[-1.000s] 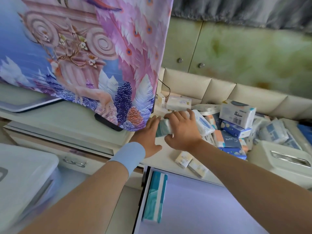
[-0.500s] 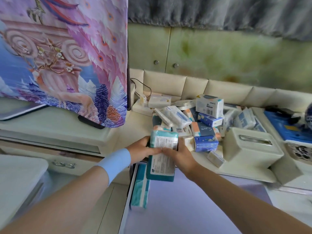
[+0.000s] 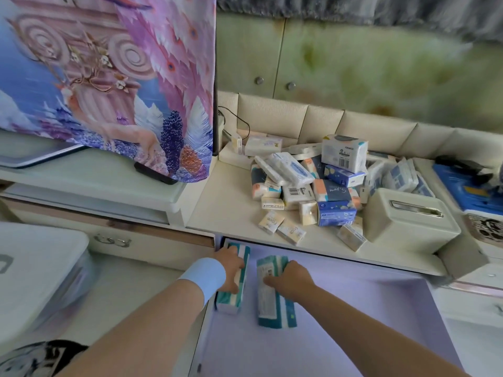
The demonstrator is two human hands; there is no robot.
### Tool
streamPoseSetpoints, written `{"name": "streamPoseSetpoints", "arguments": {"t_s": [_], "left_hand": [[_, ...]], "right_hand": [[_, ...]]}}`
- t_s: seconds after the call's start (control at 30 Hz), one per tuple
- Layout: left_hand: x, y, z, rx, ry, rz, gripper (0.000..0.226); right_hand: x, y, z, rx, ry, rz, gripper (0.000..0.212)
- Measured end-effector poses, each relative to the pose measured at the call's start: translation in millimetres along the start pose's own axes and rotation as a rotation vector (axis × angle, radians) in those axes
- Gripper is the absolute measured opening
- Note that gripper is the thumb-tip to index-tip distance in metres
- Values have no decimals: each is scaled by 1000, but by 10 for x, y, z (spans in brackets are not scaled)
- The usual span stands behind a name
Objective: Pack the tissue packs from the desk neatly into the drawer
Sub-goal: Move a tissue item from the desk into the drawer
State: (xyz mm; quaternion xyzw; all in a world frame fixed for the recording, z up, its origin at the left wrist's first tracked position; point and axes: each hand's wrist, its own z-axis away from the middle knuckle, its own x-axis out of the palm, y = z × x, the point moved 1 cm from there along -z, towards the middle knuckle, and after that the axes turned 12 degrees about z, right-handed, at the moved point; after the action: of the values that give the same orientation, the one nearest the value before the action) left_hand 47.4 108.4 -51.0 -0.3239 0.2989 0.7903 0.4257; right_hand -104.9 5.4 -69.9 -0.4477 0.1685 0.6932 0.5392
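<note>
The open drawer [image 3: 353,322] has a pale lilac floor. Two teal-and-white tissue packs stand in it on their long edges. The first pack [image 3: 231,297] is against the drawer's left wall, and my left hand [image 3: 231,268] grips it from the left side. The second pack [image 3: 272,303] stands a little to its right, and my right hand [image 3: 291,278] holds it over its top. A heap of several tissue packs [image 3: 321,186] lies on the cream desk [image 3: 226,202] behind the drawer.
A cream tissue box [image 3: 408,216] stands right of the heap. A screen under a printed cloth [image 3: 109,77] fills the left on a raised shelf. A white lidded bin [image 3: 35,273] stands at the lower left. A padded cream ledge [image 3: 326,123] runs along the back.
Both hands came down from the desk edge into the drawer. The teal pack they carried now stands on the drawer floor, and my left hand has shifted to the first pack.
</note>
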Motion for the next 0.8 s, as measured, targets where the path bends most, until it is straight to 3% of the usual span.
{"name": "streamPoseSetpoints", "arguments": {"t_s": [0.13, 0.27, 0.4, 0.5, 0.6, 0.7, 0.8], "left_hand": [[-21, -33, -69, 23, 33, 2, 56], [-25, -34, -110, 127, 88, 88, 64], [43, 25, -142, 137, 25, -28, 76], [43, 66, -150, 110, 24, -66, 83], [18, 115, -129, 91, 1, -62, 81], [-82, 190, -87, 86, -1, -35, 71], [-345, 327, -58, 111, 122, 109, 50]], "right_hand": [[193, -141, -29, 26, -110, -402, 59], [256, -121, -10, 75, -183, -367, 57], [260, -132, -62, 93, -165, -515, 55], [216, -116, -128, 44, -193, -573, 66], [171, -82, -48, -112, -231, -413, 76], [72, -79, 34, -199, -179, -213, 66], [-207, -17, 11, -239, -77, -57, 57]]}}
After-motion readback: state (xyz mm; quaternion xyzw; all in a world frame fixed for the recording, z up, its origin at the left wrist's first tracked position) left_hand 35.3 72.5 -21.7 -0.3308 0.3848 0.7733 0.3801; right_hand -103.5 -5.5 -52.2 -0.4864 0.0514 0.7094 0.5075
